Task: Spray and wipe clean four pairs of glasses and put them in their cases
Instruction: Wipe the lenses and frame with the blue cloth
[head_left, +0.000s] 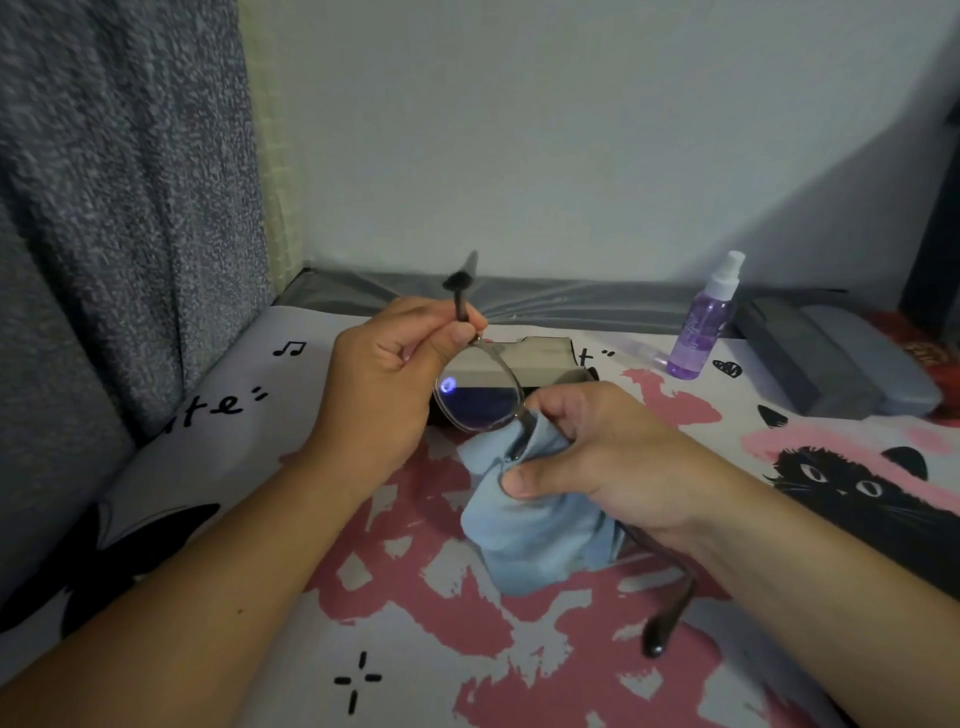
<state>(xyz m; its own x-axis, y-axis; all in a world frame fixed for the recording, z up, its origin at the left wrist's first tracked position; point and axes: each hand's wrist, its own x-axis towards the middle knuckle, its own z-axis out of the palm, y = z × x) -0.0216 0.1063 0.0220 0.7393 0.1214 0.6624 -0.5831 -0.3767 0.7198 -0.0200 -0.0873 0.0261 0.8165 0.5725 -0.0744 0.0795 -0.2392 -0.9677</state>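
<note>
Nearest: both forearms enter from the bottom edge, elbows cut off. Sheet (415, 649) with pink blotches and black cat print covers the surface. One dark temple tip (655, 644) of the glasses (480, 397) sticks out below the right wrist, blurred, its upper run hidden behind the wrist.

Right hand (587, 457) grips a blue cloth (530, 530), thumb and fingers pinched over one lens through the cloth; that lens is fully hidden inside the folds. Cloth hangs down below the glasses, and whether it touches the sheet is unclear.

Left hand (395, 374), up and left of the glasses' visible lens, pinches the other temple near the hinge, fingers curled round it. That temple's tip pokes up above the fist, motion-blurred. The exposed lens is clear with a small bluish glare spot. Glasses are held in the air between the two hands.

Behind the glasses: an open case (540, 358), mostly blocked by lens and hands, only the top strip readable.

Right of the glasses and further back: purple spray bottle (701, 332), upright, white nozzle. Beside it, further right, grey cases (841, 358), edges soft, count hard to tell. Far right corner dark, unreadable.
</note>
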